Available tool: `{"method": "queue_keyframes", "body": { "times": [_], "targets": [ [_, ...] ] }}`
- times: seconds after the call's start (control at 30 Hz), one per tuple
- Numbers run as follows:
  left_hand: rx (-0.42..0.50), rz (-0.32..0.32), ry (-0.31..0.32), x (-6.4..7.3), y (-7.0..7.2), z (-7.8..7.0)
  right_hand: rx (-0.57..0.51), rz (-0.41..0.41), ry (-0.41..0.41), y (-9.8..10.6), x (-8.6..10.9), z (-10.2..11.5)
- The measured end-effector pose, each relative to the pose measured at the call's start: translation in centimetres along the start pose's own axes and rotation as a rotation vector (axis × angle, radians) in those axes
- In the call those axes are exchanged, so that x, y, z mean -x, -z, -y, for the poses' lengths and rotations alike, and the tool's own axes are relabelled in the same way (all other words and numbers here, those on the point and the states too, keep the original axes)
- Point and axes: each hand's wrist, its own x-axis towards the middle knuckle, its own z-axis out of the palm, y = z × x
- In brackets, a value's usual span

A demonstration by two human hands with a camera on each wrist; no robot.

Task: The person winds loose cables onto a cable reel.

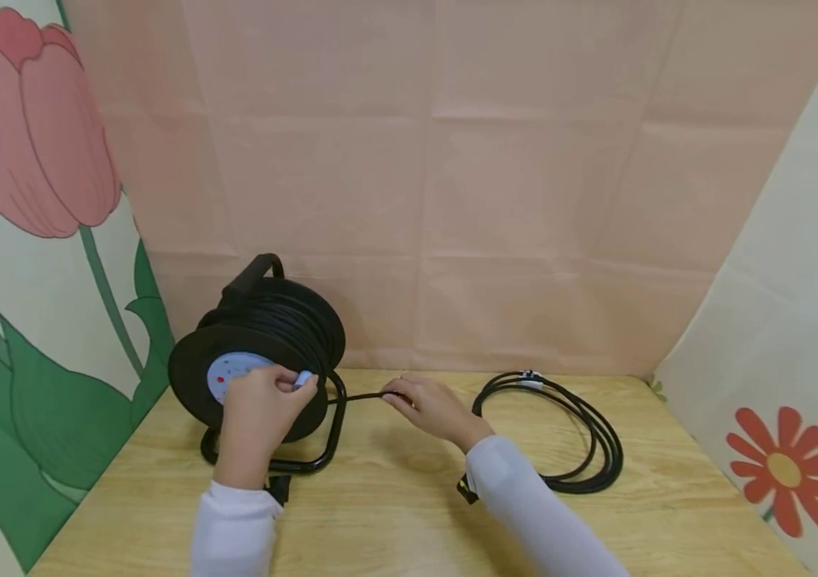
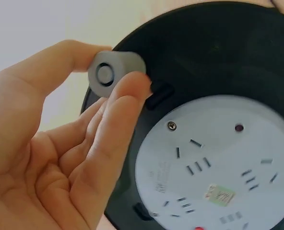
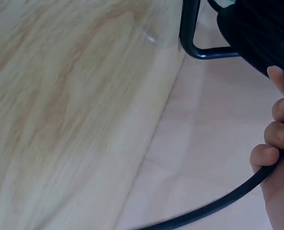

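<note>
A black cable reel (image 1: 192,365) with a carry handle and tubular stand is at the left of the table, black cable wound round its drum. Its flat side carries a pale socket panel (image 2: 214,158). My left hand (image 1: 257,409) pinches the small grey winding knob (image 2: 120,64) near the reel's rim between thumb and fingers. To the right of the reel, my right hand (image 1: 433,407) grips the black cable (image 1: 363,396), which runs taut from the reel to the fingers. In the right wrist view the cable (image 3: 207,209) hangs in a curve below the hand.
Loose loops of black cable (image 1: 606,461) lie on the wooden table (image 1: 380,513) at the right, with a white tag at the top. A black end piece (image 1: 465,490) pokes out beside the right sleeve. Another small black piece (image 1: 280,488) sits by the left wrist.
</note>
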Motion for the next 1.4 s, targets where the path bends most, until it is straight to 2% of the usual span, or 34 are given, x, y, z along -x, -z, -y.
{"method": "queue_keyframes", "body": {
  "times": [0.23, 0.33, 0.63, 1.03, 1.4],
  "targets": [
    [0.000, 0.171, 0.075, 0.3, -1.4, 0.6, 0.073, 0.000, 0.080, -1.4, -1.0, 0.7],
    [0.027, 0.209, 0.105, 0.5, -1.8, 0.8, 0.098, 0.006, 0.086, -2.1, -1.3, 1.1],
    [0.028, 0.280, 0.137, 0.5, -2.0, 1.4, 0.117, 0.032, 0.041, -3.0, -1.4, 1.8],
    [0.025, 0.354, 0.145, 0.5, -2.3, 2.9, 0.074, 0.063, 0.054, -3.8, -2.7, 2.7],
    [0.059, 0.445, 0.206, 0.5, -2.8, 4.3, 0.048, 0.113, 0.009, -5.0, -3.3, 3.3]
  ]
}}
